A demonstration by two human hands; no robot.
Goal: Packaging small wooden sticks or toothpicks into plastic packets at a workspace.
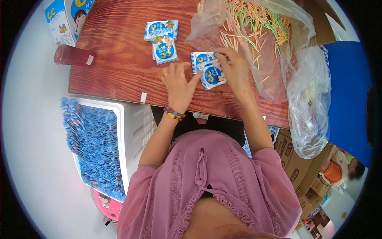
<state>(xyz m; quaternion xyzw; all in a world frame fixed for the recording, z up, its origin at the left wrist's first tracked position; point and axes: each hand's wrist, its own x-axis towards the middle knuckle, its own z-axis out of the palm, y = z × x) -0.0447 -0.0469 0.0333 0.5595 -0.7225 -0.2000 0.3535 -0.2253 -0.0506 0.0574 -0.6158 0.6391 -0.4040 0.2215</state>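
Two small blue-and-white packets (213,76) lie overlapping on the red-brown wooden table (119,44), between my hands. My right hand (235,71) is at their right side, with its thumb and bent fingers closed on the packet edges. My left hand (178,85) rests to their left with fingers apart and nothing held. Its thumb tip comes close to the packets' left edge; whether it touches I cannot tell. Farther left and away from me is another group of the same packets (164,49), partly stacked on each other.
A clear plastic bag (308,95) with many thin coloured sticks (258,24) spreads at the right. A reddish jar (73,55) lies at the left edge. A white crate (123,151) full of blue packets stands below left. Cardboard boxes (296,159) and a person (338,167) are at lower right.
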